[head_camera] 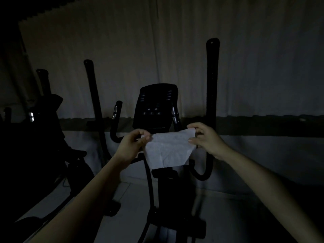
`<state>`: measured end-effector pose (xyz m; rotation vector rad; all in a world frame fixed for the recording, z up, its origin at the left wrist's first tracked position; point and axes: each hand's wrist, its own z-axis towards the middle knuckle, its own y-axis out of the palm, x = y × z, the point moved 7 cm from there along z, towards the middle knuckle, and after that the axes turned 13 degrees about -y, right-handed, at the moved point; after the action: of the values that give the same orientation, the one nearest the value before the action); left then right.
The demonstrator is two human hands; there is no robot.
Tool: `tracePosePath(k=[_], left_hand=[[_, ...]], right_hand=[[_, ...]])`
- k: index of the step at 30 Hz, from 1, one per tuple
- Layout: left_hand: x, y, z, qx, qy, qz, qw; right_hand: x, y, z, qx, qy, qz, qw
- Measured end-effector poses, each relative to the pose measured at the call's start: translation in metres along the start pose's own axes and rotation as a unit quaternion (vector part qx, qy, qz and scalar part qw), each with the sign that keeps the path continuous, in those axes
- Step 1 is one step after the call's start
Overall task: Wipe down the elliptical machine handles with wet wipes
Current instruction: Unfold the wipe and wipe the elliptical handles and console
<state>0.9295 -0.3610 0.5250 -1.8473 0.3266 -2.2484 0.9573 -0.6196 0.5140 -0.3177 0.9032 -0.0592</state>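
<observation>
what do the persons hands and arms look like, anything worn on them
Both the left hand and the right hand are bare: no gloves, and no rings or watch that the dim light lets me see. The forearms are uncovered as far as the bottom edge of the picture, so no sleeve shows. The room is dark, so fine marks on them could not be told.

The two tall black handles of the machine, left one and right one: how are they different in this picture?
The right handle rises higher in the frame than the left handle. The right handle stands nearly upright; the left handle leans, its top tilted to the left. The right handle is beside the right hand; the left handle stands clear of the left hand. Both are black, and the wipe touches neither.
</observation>
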Motion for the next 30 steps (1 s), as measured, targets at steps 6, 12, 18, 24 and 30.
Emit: tracePosePath(k=[6, 12, 18, 24, 30], left_hand=[[0.036, 0.036, 0.057, -0.018, 0.028, -0.007, 0.999], [0.099, 0.089, 0.104, 0.038, 0.095, 0.054, 0.993], [0.138, 0.128, 0.137, 0.096, 0.113, 0.070, 0.986], [0.150, 0.149, 0.167, 0.112, 0.122, 0.090, 0.982], [0.174, 0.142, 0.196, 0.155, 0.123, 0.009, 0.980]], right_hand=[[0.006, -0.077, 0.037, 0.065, -0.015, 0.020, 0.998], [0.021, -0.163, 0.084, 0.146, -0.020, 0.060, 0.987], [0.037, -0.214, 0.125, 0.147, -0.015, 0.081, 0.986], [0.046, -0.241, 0.156, 0.146, -0.046, 0.071, 0.986], [0.044, -0.253, 0.201, 0.147, -0.086, 0.093, 0.981]])
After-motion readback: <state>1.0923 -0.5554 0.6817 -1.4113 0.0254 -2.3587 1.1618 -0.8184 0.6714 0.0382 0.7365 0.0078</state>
